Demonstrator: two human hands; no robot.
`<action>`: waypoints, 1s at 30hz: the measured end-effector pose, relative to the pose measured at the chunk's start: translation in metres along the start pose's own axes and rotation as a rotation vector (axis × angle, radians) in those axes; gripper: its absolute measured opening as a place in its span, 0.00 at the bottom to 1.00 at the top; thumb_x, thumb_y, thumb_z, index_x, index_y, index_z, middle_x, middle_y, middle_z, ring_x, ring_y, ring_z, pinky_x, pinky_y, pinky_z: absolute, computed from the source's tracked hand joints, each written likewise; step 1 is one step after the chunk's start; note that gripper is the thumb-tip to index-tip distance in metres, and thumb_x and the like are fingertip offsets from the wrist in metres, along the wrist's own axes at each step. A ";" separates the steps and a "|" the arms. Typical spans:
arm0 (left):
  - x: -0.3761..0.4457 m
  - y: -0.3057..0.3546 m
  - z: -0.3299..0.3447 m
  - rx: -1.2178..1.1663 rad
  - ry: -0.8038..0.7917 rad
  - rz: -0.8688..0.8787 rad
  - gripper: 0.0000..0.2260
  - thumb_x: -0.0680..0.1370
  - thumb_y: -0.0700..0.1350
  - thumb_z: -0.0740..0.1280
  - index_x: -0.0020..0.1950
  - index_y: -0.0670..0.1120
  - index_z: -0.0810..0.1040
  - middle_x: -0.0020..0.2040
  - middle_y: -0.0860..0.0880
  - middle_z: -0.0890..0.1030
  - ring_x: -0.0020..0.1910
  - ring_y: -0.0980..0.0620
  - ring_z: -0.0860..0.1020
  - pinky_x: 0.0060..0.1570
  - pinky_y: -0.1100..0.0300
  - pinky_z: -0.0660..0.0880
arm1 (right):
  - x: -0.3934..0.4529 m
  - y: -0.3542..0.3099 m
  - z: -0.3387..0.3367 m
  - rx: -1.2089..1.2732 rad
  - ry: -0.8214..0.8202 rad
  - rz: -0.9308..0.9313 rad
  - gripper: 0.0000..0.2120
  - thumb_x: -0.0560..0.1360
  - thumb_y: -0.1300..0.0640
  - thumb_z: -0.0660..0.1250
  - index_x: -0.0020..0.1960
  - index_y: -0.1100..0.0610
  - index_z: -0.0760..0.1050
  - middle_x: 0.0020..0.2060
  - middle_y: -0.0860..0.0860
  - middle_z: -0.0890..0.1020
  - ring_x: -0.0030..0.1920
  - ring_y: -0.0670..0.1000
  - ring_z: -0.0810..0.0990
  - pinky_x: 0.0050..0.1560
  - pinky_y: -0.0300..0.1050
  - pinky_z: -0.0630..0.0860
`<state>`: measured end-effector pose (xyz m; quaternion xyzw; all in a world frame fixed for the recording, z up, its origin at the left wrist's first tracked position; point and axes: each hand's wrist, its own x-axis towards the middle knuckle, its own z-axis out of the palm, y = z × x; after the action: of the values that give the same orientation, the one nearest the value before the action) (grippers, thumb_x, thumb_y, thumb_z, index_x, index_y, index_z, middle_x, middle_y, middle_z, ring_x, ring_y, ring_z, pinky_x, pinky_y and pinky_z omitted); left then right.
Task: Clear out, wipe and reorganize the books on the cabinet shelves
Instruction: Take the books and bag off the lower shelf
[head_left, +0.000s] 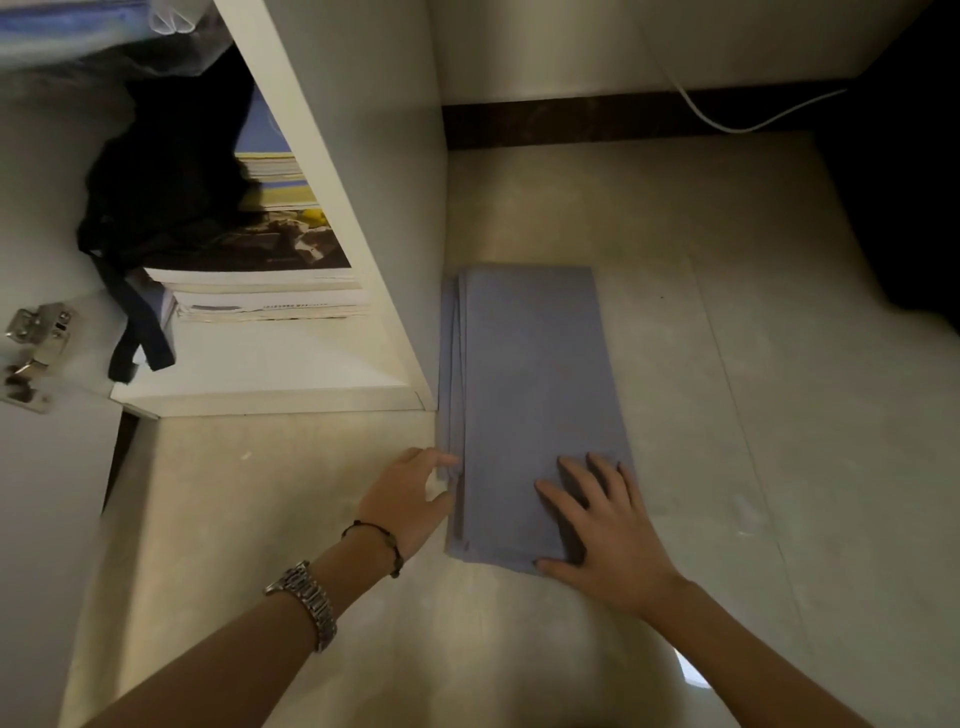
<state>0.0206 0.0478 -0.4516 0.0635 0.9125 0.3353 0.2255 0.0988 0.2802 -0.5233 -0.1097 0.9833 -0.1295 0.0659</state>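
Note:
A folded blue-grey cloth (530, 374) lies flat on the floor just right of the white cabinet (363, 218). My right hand (602, 530) rests on the cloth's near end with fingers spread and straight. My left hand (410, 493) touches the cloth's left edge near the bottom corner, thumb and fingertips at the layered folds. A stack of books (270, 296) lies flat on the cabinet's bottom shelf, with more books (272, 171) behind it.
A black bag (166, 208) with a hanging strap sits on the shelf left of the books. The cabinet door with metal hinges (36, 343) stands open at the left. A white cable (727, 119) runs along the back wall. Pale floor tiles (779, 415) stretch to the right.

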 end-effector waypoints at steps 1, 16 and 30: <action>0.001 -0.002 -0.001 0.008 0.009 0.000 0.16 0.75 0.38 0.66 0.62 0.47 0.74 0.58 0.52 0.72 0.58 0.52 0.72 0.56 0.66 0.66 | 0.007 0.001 -0.002 -0.011 0.001 0.003 0.38 0.63 0.28 0.62 0.67 0.47 0.68 0.66 0.55 0.72 0.66 0.63 0.66 0.64 0.68 0.66; 0.018 -0.018 -0.018 0.116 0.124 -0.006 0.14 0.75 0.39 0.67 0.60 0.47 0.75 0.57 0.49 0.75 0.52 0.52 0.73 0.52 0.65 0.66 | 0.129 0.025 -0.038 -0.153 -0.133 0.046 0.38 0.69 0.33 0.64 0.73 0.47 0.57 0.72 0.54 0.58 0.72 0.61 0.54 0.72 0.64 0.49; 0.006 -0.022 -0.061 0.351 0.103 0.078 0.13 0.78 0.44 0.62 0.62 0.49 0.73 0.59 0.51 0.75 0.60 0.52 0.72 0.59 0.63 0.65 | 0.113 -0.036 -0.079 -0.337 -0.127 -0.016 0.23 0.79 0.46 0.58 0.70 0.55 0.62 0.68 0.56 0.67 0.67 0.58 0.66 0.70 0.54 0.58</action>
<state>-0.0115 -0.0029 -0.4263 0.1199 0.9643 0.1821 0.1506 -0.0158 0.2389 -0.4493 -0.1350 0.9840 0.0436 0.1077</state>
